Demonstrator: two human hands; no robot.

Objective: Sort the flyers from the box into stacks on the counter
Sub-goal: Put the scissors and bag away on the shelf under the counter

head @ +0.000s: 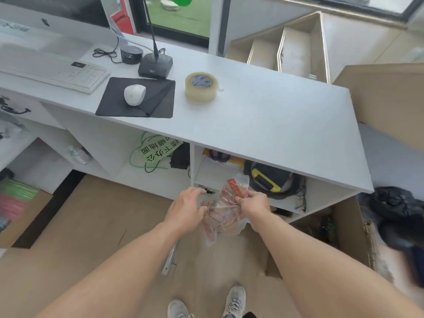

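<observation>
Both hands hold a crumpled clear plastic bag (223,216) with red-and-white printed flyers inside, in front of the counter's lower shelves. My left hand (185,210) grips the bag's left side with curled fingers. My right hand (253,203) pinches the bunched plastic at its upper right. An open cardboard box (346,223) stands on the floor to the right, below the white counter (263,125). What lies inside the box is blurred.
On the counter sit a roll of clear tape (201,86), a white mouse (135,94) on a black pad, a keyboard (57,72) and a microphone base (155,65). Shelves below hold cables and a green sign (160,148). A black bag (394,203) lies far right.
</observation>
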